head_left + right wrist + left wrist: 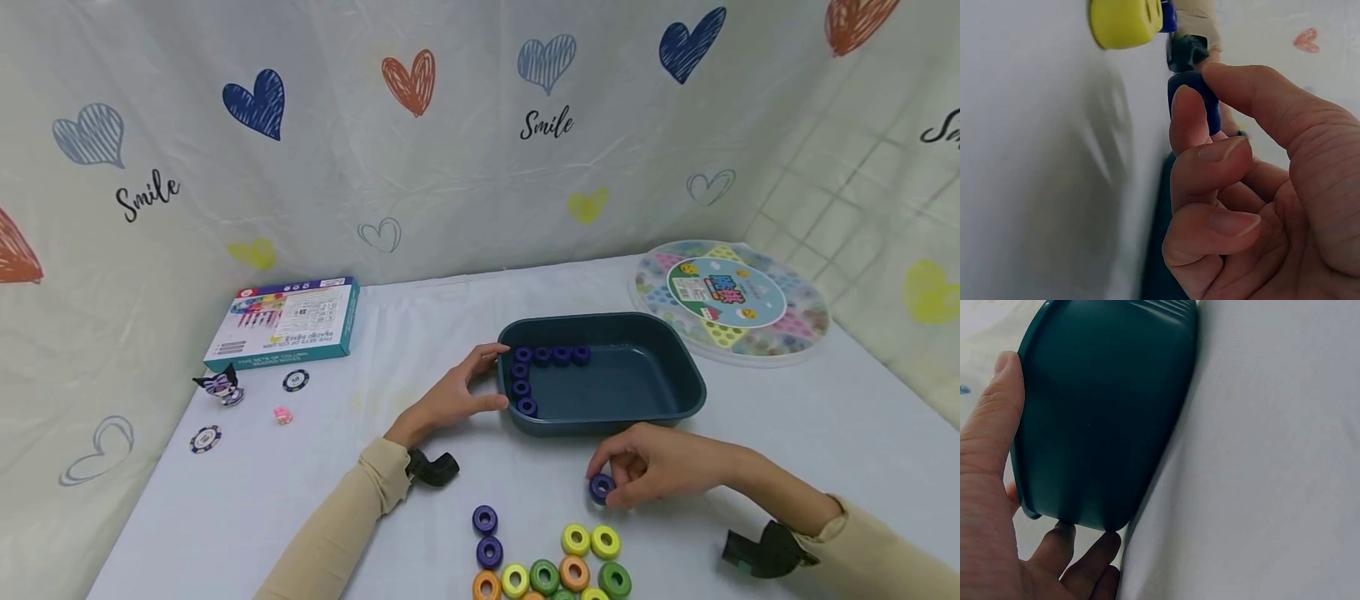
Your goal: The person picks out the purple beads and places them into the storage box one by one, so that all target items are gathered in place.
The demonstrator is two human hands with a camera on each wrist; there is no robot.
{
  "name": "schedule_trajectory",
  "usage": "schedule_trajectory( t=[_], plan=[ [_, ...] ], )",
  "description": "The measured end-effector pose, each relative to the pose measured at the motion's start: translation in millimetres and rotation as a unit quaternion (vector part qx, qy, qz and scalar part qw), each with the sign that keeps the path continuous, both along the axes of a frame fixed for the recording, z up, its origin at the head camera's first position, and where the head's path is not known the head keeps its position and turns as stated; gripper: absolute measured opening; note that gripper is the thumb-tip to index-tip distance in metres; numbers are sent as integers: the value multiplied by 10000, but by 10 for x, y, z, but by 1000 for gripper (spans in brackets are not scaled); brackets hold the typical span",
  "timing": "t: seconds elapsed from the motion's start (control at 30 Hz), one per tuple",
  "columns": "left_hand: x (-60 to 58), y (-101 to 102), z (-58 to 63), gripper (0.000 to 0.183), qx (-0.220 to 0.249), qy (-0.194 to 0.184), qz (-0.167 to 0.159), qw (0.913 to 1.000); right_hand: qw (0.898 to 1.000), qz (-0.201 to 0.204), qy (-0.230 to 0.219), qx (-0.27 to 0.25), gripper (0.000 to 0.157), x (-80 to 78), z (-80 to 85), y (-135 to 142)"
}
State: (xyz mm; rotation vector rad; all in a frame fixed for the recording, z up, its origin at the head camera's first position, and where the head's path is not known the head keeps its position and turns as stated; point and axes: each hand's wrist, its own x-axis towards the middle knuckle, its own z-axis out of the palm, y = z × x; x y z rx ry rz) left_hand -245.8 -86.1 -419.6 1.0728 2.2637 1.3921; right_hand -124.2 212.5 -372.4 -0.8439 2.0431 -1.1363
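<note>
A dark teal tray rests on the white cloth, with several purple ring beads lined up inside along its left and back walls. My left hand holds the tray's left end, thumb at the near corner and fingertips at the far one; the left wrist view shows thumb and fingers against the tray's outer wall. Just in front of the tray, my right hand pinches one purple ring bead between thumb and index finger. This bead stands near the fingertips in the right wrist view.
Near the front edge lie two purple beads and several yellow, green and orange beads. A round game board is at the back right. At left are a flat box, a small figurine, chips and a pink die.
</note>
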Motion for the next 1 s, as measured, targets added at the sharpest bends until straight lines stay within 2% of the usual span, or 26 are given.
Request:
schedule_trajectory(
  t=[0.2, 0.33, 0.4, 0.7, 0.83, 1.0],
  plan=[
    [-6, -4, 4, 74, -19, 33, 45, 10000, 9990, -34, 401, 192, 27, -42, 163, -30],
    [101, -19, 188, 72, -47, -77, -52, 9999, 9988, -49, 481, 117, 26, -102, 267, -34],
    [119, -20, 216, 72, -72, -66, -67, 9999, 9986, -56, 522, 80, 26, -144, 312, -34],
    [104, -15, 198, 73, 44, -75, -159, 9998, 9974, -212, 664, 208, 27, -394, 454, -30],
    [97, -12, 190, 74, 29, -76, -148, 9999, 9956, -316, 826, 326, 27, -529, 467, -18],
    [105, -10, 198, 76, -15, -88, -112, 9999, 9945, -513, 800, 433, 28, -705, 471, 10]
  ],
)
